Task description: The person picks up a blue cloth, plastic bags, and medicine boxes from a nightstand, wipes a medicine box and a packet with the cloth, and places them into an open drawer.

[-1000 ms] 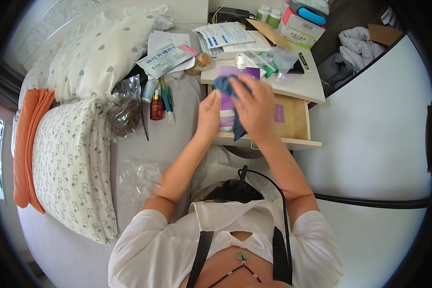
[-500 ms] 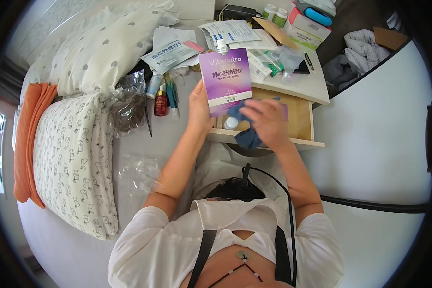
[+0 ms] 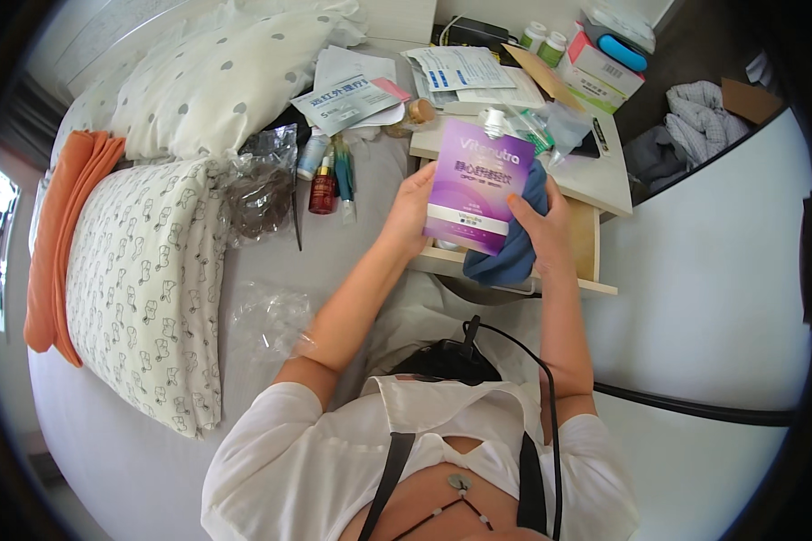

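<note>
Steadying pouch (image 3: pixel 480 189) | left hand (image 3: pixel 413 206) is gripping left edge | right hand (image 3: pixel 548 230) is now clamping cloth (image 3: pixel 514 257) against right edge, supporting both sides

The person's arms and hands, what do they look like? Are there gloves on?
The white sleeves are short and loose, ending near the elbows. Below them it's all bare: the left hand and right hand wear no gloves, and no watch or bracelet shows. Some fingers are hidden, so I can't tell about rings. A thin black cable runs beside the right sleeve.
</note>
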The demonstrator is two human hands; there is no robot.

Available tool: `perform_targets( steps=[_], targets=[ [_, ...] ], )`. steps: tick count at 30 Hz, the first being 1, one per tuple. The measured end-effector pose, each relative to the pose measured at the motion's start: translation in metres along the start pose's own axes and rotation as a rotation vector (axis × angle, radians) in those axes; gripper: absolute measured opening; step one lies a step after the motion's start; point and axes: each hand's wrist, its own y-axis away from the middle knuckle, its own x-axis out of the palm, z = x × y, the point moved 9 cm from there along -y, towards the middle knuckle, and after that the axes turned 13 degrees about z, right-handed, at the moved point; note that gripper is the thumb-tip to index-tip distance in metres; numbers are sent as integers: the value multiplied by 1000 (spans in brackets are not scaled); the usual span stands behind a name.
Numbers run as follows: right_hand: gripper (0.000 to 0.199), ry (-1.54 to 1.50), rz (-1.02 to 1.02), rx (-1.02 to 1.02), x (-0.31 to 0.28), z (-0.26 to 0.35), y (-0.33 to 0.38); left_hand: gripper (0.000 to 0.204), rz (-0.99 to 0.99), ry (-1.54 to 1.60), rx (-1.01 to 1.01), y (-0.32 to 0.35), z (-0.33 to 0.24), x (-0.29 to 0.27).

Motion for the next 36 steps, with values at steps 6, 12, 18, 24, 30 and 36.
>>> perform_targets(
  steps=[6,12,18,24,30,36],
  targets=[
    [41,-120,-56,-90,1,13,8,28,-51,-188,97,-1,-5,-6],
    [34,107,-149,-247,6,44,15,76,152,-867,246,8,-23,40],
    [35,84,-99,-252,14,32,16,109,186,-947,260,4,-13,36],
    [39,21,113,-281,41,27,15,94,279,-181,150,13,-5,52],
    [31,390,-22,-353,43,60,19,69,260,621,69,6,5,34],
    [27,591,-224,-590,28,106,8,73,304,634,-9,6,13,39]
  ],
)
